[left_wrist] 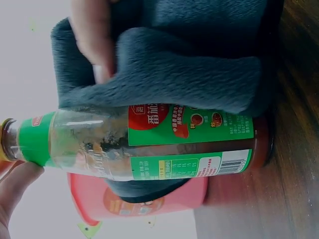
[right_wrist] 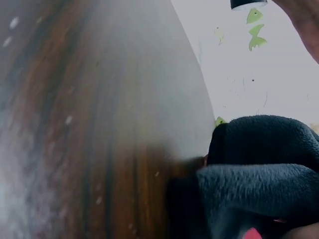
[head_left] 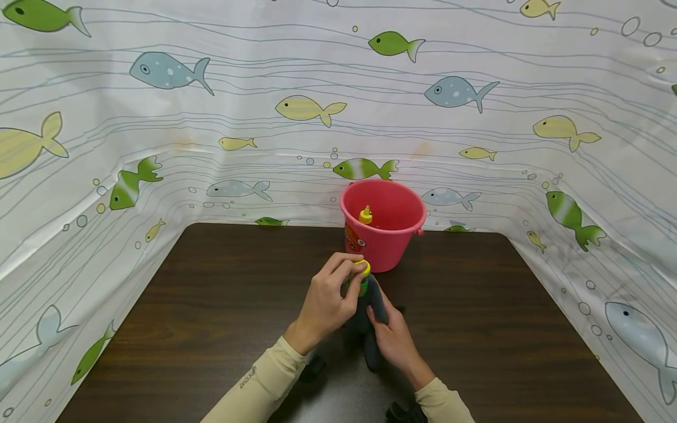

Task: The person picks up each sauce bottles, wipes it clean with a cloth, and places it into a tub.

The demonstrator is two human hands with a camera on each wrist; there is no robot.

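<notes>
Upright clear bottle (left_wrist: 142, 144), yellow-capped and green-labelled, partly wrapped by a fuzzy, folded blue-grey cloth (left_wrist: 184, 77)

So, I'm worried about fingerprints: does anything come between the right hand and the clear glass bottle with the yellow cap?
Yes: a dark blue-grey plush cloth lies between the right hand and the bottle, against its side.

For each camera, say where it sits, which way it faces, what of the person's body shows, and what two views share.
Head: worn on the head, facing forward and down at the table, bucket and cloth; left hand, right hand and sleeves show.
Left wrist: worn there, facing the green-labelled bottle; fingers show at left and top.
Right wrist: worn there, facing table and cloth; skin shows at the right edge.
Head and left wrist share bottle and bucket.
</notes>
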